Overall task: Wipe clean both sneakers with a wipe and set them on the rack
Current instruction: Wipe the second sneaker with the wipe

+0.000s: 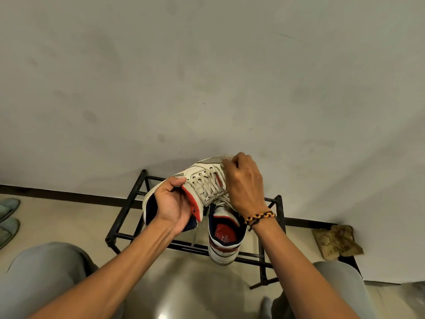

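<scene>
My left hand grips a white sneaker with red and navy trim by its collar, holding it tilted above the black metal rack. My right hand is closed on a white wipe pressed to that sneaker's toe area; only a small bit of the wipe shows above the fingers. The second sneaker stands on the rack under my right wrist, heel toward me, its front hidden by the held sneaker and my hand.
The rack stands against a stained pale wall on a tiled floor. A crumpled brownish cloth lies on the floor to the right. Grey-green slippers sit at the far left. My knees in grey trousers frame the bottom.
</scene>
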